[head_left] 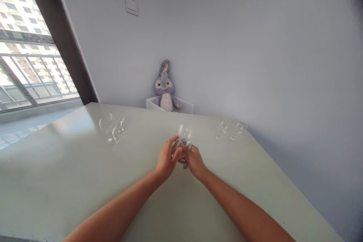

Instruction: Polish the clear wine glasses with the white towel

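A clear stemmed glass [185, 132] is between my hands at the middle of the table, its bowl pointing away from me. My right hand [195, 160] is closed round its lower part together with a grey cloth [185, 166]. On the other side, my left hand [167, 159] curls its fingers and thumb round the glass's base and the cloth. The cloth is mostly hidden by my fingers.
Two clear stemmed glasses [108, 124] stand at the left of the pale table [85, 181], and two more [225, 125] at the right. Behind the far edge, a purple plush rabbit [166, 90] sits in a white basket [185, 106] against the wall.
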Motion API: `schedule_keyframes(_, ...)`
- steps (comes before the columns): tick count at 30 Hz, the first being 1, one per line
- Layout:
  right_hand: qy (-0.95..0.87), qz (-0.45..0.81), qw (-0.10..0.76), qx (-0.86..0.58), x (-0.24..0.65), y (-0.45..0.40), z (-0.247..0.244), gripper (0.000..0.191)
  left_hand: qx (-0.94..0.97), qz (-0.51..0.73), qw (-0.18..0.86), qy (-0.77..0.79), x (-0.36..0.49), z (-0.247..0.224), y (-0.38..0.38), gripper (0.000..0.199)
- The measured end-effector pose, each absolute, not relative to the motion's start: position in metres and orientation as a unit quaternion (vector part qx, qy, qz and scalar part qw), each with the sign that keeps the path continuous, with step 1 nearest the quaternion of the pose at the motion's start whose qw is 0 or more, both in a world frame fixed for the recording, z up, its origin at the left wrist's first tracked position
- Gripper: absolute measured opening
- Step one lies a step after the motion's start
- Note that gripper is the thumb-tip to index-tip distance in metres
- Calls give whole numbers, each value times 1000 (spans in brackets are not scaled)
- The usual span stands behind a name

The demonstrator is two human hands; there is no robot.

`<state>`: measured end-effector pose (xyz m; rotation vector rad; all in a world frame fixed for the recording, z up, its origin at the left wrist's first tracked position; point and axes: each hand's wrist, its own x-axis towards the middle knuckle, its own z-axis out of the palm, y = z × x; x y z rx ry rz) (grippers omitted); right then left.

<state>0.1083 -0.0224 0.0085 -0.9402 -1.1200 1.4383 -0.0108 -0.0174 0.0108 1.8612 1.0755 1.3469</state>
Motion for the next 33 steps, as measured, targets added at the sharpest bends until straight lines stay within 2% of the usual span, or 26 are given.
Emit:
schedule_keyframes(3,-574,584,410,-401,113,-19,5,40,572,511,543,343,-21,17,-7,62)
schedule_keyframes(5,-649,501,381,-427,115,-19,2,40,509,498,624,322,-25,21,-4,62)
schedule_keyframes(8,-763,203,360,-497,118,-20,-1,37,433,524,632,372,-24,21,-3,52)
schedule_keyframes(10,-823,9,310,-477,119,-23,-2,33,380,543,638,392,-23,19,-1,47)
schedule_keyframes(12,-862,-103,260,-422,116,-29,-1,34,334,561,650,388,-24,18,3,44)
schedule_keyframes(14,-883,-148,235,-377,109,-36,-1,41,314,594,630,390,-29,19,9,43)
schedule_keyframes(16,-898,-153,231,-341,102,-44,1,47,319,652,554,408,-39,24,16,45)
schedule_keyframes(19,-913,-125,250,-296,100,-50,5,53,391,730,370,422,-56,32,22,50)
schedule_keyframes(22,-887,-88,308,-333,108,-47,15,41,493,760,171,388,-62,33,21,59)
schedule_keyframes(24,-842,-45,348,-409,113,-42,23,37,563,750,84,336,-55,27,14,65)
schedule_keyframes(26,-797,10,367,-480,116,-37,27,41,639,711,59,286,-43,18,3,69)
schedule_keyframes(28,-782,59,364,-503,117,-32,26,41,712,649,78,257,-29,9,-8,73)
schedule_keyframes(31,-782,101,356,-500,128,-28,17,23,795,545,115,242,-17,2,-17,80)
schedule_keyframes(33,-758,122,375,-519,147,-24,9,18,817,503,117,257,-16,0,-17,80)
